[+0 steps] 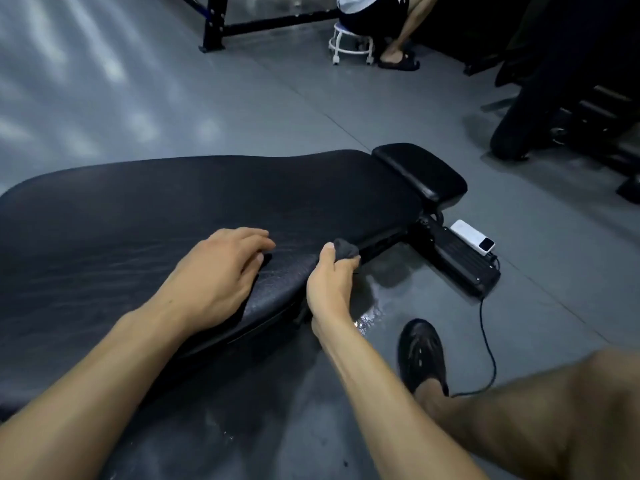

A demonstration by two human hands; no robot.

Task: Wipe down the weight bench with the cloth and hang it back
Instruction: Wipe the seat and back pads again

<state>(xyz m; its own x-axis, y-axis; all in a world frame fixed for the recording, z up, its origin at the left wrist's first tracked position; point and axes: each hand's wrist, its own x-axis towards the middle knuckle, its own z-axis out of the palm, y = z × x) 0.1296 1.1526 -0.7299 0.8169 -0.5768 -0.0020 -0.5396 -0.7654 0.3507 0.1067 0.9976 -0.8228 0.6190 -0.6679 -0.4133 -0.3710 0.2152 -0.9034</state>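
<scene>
The black padded weight bench [173, 209] stretches across the middle of the view, its small separate pad [420, 173] at the right end. My left hand [218, 271] rests on the bench's near side, fingers lightly curled on the pad. My right hand [329, 278] grips a bunched dark grey cloth [346, 249] against the bench's near edge. Faint wipe streaks show on the pad between my hands.
A white device [472, 237] with a black cable [485, 341] lies on the bench's black foot bar [460, 261]. My black shoe [420, 351] stands on the wet grey floor. A person sits on a white stool [351, 46] at the back. Dark equipment [571, 109] stands at right.
</scene>
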